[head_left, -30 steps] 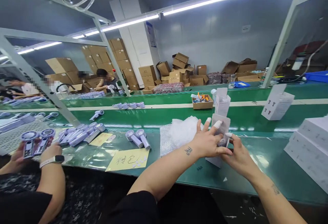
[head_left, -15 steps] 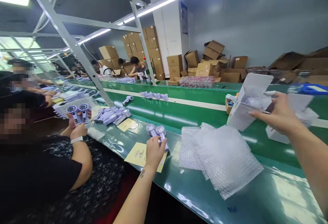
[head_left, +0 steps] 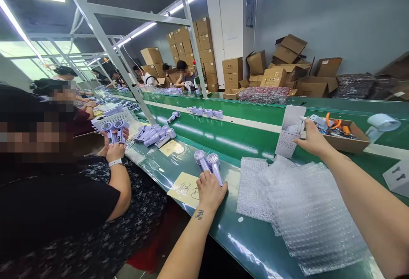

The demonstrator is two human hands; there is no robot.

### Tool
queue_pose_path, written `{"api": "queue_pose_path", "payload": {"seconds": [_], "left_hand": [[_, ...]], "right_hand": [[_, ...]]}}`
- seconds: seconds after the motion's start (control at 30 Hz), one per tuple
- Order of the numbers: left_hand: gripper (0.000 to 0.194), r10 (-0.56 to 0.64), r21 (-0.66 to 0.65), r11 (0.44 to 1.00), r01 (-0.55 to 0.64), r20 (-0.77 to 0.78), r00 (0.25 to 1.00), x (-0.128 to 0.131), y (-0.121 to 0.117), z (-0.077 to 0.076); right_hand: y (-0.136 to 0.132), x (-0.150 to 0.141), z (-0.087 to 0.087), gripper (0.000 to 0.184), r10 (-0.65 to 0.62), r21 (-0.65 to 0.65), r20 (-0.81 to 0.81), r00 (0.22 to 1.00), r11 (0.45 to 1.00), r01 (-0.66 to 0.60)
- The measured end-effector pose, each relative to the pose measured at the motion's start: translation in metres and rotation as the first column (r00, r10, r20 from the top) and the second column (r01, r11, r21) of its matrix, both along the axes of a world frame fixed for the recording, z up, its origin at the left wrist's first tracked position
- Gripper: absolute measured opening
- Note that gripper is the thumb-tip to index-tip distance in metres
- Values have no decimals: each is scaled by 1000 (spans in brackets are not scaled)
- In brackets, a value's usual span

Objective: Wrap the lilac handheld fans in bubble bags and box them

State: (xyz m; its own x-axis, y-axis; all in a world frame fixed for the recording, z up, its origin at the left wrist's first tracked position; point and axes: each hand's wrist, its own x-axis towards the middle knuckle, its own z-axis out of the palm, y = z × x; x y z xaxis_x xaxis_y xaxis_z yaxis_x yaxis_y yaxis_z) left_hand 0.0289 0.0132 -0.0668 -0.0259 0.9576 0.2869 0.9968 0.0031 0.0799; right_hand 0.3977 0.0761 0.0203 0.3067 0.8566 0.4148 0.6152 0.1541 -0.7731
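My left hand (head_left: 211,188) is closed over the handles of two lavender handheld fans (head_left: 206,162) lying side by side on the table, their round heads pointing away from me. Under that wrist is a yellow paper (head_left: 183,188) with handwriting. My right hand (head_left: 313,139) grips the side of an open white box (head_left: 285,145), held upright over the green belt. Clear wrapping shows inside the box. A small white tip shows at my right fingers; I cannot make out what it is. Between my hands lie overlapping bubble-wrap bags (head_left: 300,206).
A carton of tools (head_left: 347,142) stands beyond my right wrist, near a pale fan (head_left: 381,123). Another white box (head_left: 398,176) sits at the right edge. To the left, a co-worker's hands (head_left: 113,149) hold two fans beside a fan pile (head_left: 153,134). More fans (head_left: 204,112) lie along the belt.
My view has turned a little left. My right hand has carried the white box leftward, uncovering the tool carton. My left hand stays at the two fans.
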Motion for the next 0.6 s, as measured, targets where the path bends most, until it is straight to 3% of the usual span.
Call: {"api": "queue_pose_path", "payload": {"seconds": [0.1,0.17,0.2,0.27,0.3,0.33,0.4,0.43,0.47,0.5,0.57,0.6], "left_hand": [[34,48,74,996,-56,103,994,-11,2,0],[32,66,143,984,-107,265,962,-16,0,4],[31,50,161,980,-117,372,927,-15,-3,8],[33,-62,174,983,-55,602,796,-5,-18,16],[33,-143,182,983,18,699,700,5,-30,20],[34,-224,197,974,111,770,597,18,-45,24],[34,-382,231,901,367,824,419,44,-76,30],[34,-464,240,815,528,815,346,56,-89,33],[35,-548,234,683,692,791,272,67,-100,36],[34,-626,211,515,830,754,197,76,-107,37],[32,-762,138,204,969,644,69,93,-111,39],[31,-828,95,104,990,560,33,101,-110,38]], "right_hand": [[-44,-11,20,38,-33,-19,29,999,999,33],[-87,-28,24,25,113,-196,-109,988,972,-133],[-110,-39,22,27,206,-310,-232,951,910,-273],[-154,-67,9,36,290,-447,-526,800,706,-550],[-173,-82,1,40,263,-438,-648,715,640,-632],[-189,-95,-9,43,221,-385,-746,628,626,-678],[-214,-115,-27,46,162,-231,-857,489,728,-645],[-225,-119,-34,43,144,-163,-880,452,804,-572],[-234,-120,-40,38,120,-112,-892,436,876,-469],[-243,-118,-44,33,87,-77,-899,428,933,-352],[-261,-106,-48,25,20,-39,-916,402,990,-137],[-269,-99,-51,25,3,-26,-929,371,997,-73]]}}
